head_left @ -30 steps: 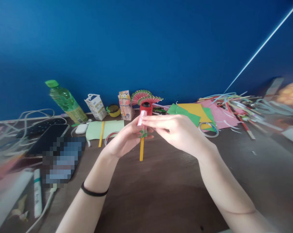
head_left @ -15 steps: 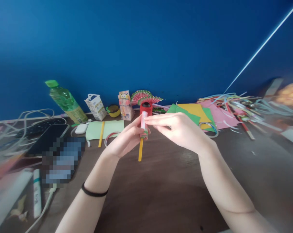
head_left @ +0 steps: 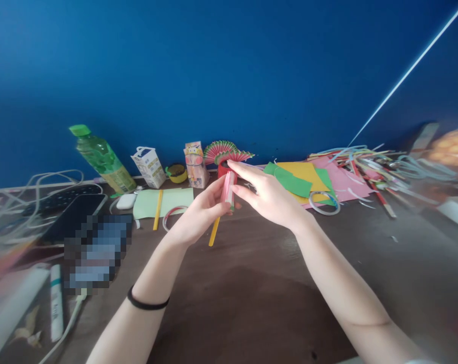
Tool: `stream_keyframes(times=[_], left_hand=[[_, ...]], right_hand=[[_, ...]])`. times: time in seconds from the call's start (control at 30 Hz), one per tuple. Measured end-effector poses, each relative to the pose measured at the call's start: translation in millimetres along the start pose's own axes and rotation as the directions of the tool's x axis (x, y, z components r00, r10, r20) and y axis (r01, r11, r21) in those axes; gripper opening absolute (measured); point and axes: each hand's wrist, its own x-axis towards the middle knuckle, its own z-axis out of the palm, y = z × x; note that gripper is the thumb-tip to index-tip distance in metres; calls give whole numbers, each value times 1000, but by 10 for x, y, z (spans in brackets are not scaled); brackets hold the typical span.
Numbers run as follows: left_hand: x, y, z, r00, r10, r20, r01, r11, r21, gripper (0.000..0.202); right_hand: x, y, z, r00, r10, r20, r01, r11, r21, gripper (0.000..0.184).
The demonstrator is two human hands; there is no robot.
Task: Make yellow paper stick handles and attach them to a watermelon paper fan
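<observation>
A pleated pink paper fan [head_left: 228, 187] with a green edge is folded into a narrow bundle, and a yellow strip [head_left: 214, 232] sticks out below it. My left hand [head_left: 198, 212] is closed around this folded fan. Against its right side rests the thumb of my right hand [head_left: 269, 192]. The fingers of that hand stretch out flat over the top, apart from the thumb. Right behind the hands are two spread pink-and-green paper fans [head_left: 221, 150] and a red container [head_left: 222, 169], partly hidden by the hands.
Tape rolls [head_left: 325, 210], coloured paper [head_left: 297, 172] and a pile of thin strips [head_left: 369, 162] lie to the right. A green bottle [head_left: 102, 156], small cartons [head_left: 149, 167], pale green paper [head_left: 144, 203] and a phone [head_left: 100, 253] are on the left. A blue wall [head_left: 229, 65] stands behind.
My right hand has shifted left and its thumb and fingers have spread apart around the folded fan. The fan and yellow strip have tilted slightly, the strip's lower end swinging left.
</observation>
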Motion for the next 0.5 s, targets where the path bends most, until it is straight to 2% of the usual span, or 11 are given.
stream_keyframes(times=[0.1, 0.27, 0.5], left_hand=[[-4, 1, 11, 999, -24, -23, 24, 1000, 15, 53], [-8, 38, 27, 1000, -14, -8, 15, 998, 67, 46], [-13, 77, 11, 996, -20, 82, 8, 990, 143, 51]], right_hand=[[21, 79, 50, 994, 105, 45, -110, 984, 139, 41], [55, 91, 2, 988, 124, 90, -150, 897, 416, 28], [53, 129, -90, 985, 168, 40, -165, 854, 494, 21]])
